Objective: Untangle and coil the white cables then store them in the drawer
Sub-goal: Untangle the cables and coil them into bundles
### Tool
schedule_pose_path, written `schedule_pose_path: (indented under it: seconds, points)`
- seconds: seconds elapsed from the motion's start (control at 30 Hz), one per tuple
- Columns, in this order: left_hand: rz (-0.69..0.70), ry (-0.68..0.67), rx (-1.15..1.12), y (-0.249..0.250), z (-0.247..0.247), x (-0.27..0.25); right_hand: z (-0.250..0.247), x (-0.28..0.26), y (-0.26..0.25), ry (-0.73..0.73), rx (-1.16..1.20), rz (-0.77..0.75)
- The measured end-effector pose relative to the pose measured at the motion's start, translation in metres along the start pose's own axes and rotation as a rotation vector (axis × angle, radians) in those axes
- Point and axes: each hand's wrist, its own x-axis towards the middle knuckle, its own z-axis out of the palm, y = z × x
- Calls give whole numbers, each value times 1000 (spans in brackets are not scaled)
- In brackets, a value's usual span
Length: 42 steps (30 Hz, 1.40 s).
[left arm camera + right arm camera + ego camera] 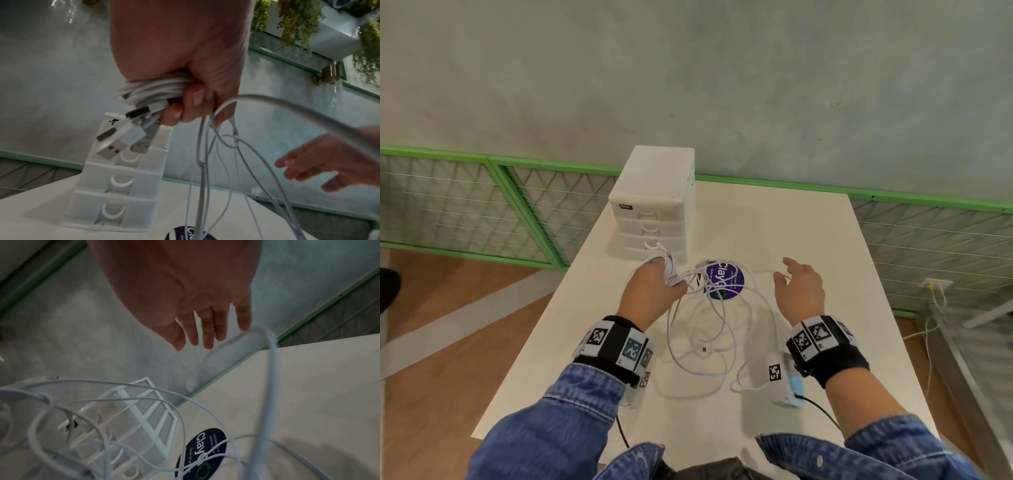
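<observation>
At the centre of the head view, the left hand [654, 291] grips a bundle of white cables [709, 322], fingers curled tight round it; 3 USB plugs [123, 136] jut out below the fist in the left wrist view. Loose loops trail down onto the white table [808, 240] and across a round purple sticker [726, 279]. Right of centre, the right hand [799, 291] hovers with fingers spread, gripping nothing. Above the left hand stands the white drawer unit [654, 205], its drawers closed.

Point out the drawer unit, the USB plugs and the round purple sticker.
drawer unit [659, 181]: head view, on its flat top.
USB plugs [111, 146]: left wrist view, on one plug's metal end.
round purple sticker [726, 281]: head view, on its printed face.
</observation>
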Motion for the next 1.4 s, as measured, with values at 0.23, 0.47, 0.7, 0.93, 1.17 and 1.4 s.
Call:
schedule_pose_path:
  seconds: [0.23,0.47,0.7,0.93,1.17,1.4]
  points:
    - [31,37,-118,13,-8,2,-7,-17,-21,-117,345,-240]
    - [66,44,-131,14,-9,3,9,-28,-34,-194,282,-429]
    - [-36,113,7,-19,-19,6,-28,3,-9,167,632,-102]
    - [-93,166,23,-34,-30,13,-20,7,37,212,492,127]
    - [-18,111,-40,-17,-13,11,-6,3,48,-162,23,190]
    - [5,111,-27,-3,-1,17,-32,-20,-30,-365,197,-384]
